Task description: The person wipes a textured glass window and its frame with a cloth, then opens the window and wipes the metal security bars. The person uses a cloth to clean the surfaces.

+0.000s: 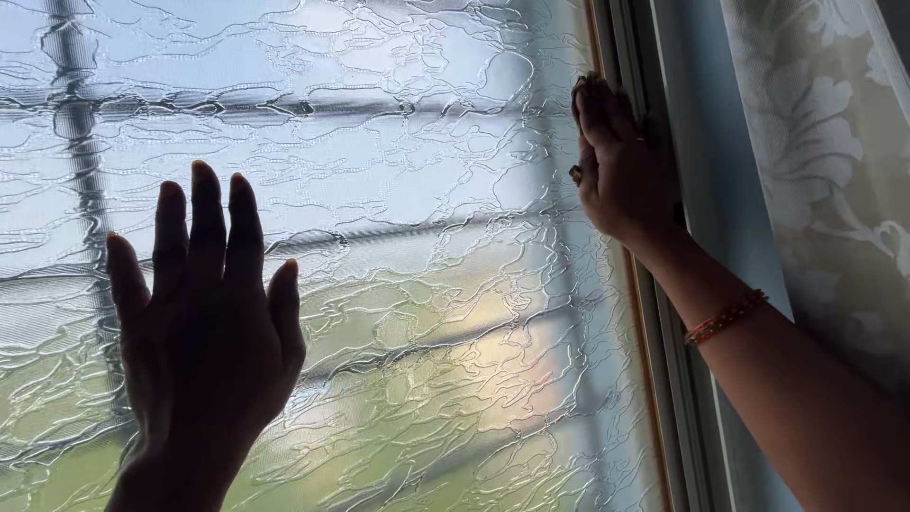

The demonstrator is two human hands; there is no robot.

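My left hand [204, 332] lies flat against a patterned, frosted window pane [417, 190], fingers spread and pointing up, holding nothing. My right hand [616, 161] rests at the pane's right edge, against the window frame [654, 313], with its fingers curled onto the frame's edge. A thin red and gold bracelet [725, 318] sits on my right wrist. Both hands look dark against the bright glass.
Blurred horizontal and vertical bars show through the glass, with green below. A pale wall strip [720, 190] runs right of the frame. A white floral lace curtain [834, 161] hangs at the far right.
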